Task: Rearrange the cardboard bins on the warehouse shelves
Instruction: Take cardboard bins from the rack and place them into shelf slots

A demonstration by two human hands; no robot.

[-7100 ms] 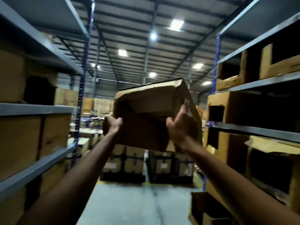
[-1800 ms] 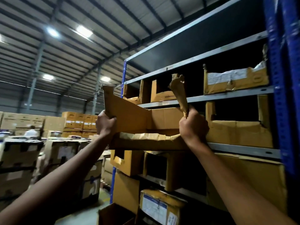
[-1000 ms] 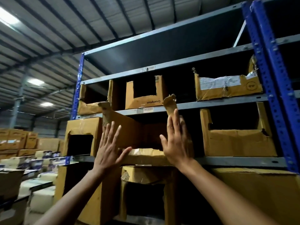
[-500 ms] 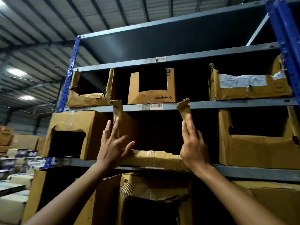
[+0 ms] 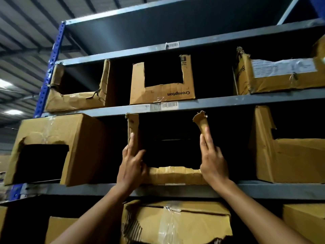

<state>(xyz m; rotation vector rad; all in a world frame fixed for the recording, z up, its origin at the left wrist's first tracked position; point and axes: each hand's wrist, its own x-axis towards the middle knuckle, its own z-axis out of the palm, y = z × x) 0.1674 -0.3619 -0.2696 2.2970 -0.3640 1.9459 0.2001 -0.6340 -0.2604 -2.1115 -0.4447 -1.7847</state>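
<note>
A torn cardboard bin with a cut-out front sits on the middle shelf, between two other bins. Its two ragged front strips stand up at either side of the dark opening. My left hand is on the left strip, which runs between my thumb and fingers, index finger pointing up along it. My right hand lies flat against the right strip, fingers stretched upward; its thumb is hidden. Both arms reach up from below.
A closed-top bin stands left of it and a low torn bin to the right. The upper shelf carries three more bins, one marked Crompton. A taped box sits below. A blue upright bounds the rack's left end.
The bin has slid deeper into the shelf and now sits square with its front at the shelf edge. My hands went from spread palms to resting on its two front strips.
</note>
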